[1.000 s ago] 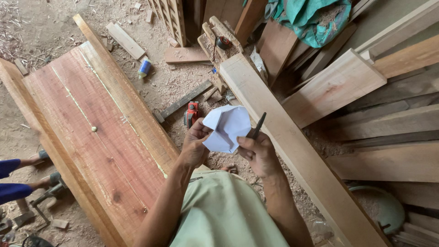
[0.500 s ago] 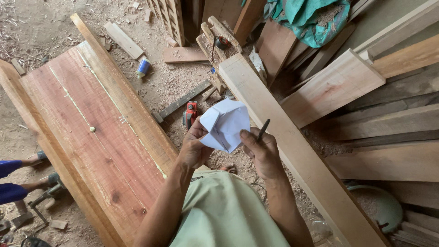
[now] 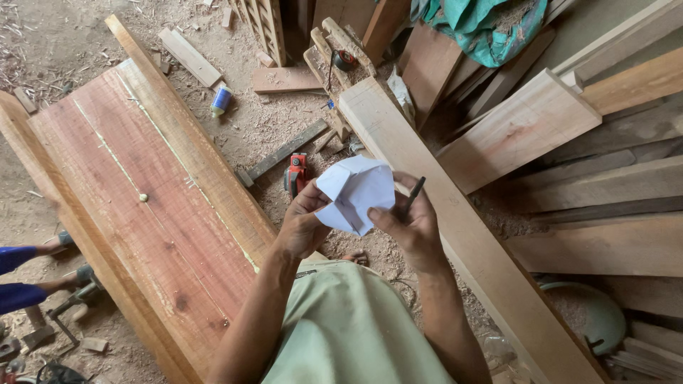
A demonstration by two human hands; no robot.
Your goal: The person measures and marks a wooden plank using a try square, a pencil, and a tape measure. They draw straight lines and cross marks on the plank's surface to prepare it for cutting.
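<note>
A folded white sheet of paper [image 3: 356, 192] is held up in front of me by both hands. My left hand [image 3: 302, 224] grips its left edge with thumb and fingers. My right hand [image 3: 409, 227] pinches its right edge and also holds a dark pencil [image 3: 413, 193] that sticks up between the fingers. Below the paper, on the sawdust floor, lies a small red tool [image 3: 297, 173]. A long pale plank [image 3: 455, 227] runs diagonally under my right hand.
A wide reddish board [image 3: 142, 206] with a small round knob lies to the left. Stacked planks [image 3: 569, 142] fill the right side, with a teal cloth [image 3: 484, 28] above. A blue-capped bottle [image 3: 221, 100] and wood offcuts lie on the floor. Another person's blue-clad legs [image 3: 21, 274] show at the left edge.
Both hands have shifted slightly and turned the paper a little; the pencil stays in my right hand.
</note>
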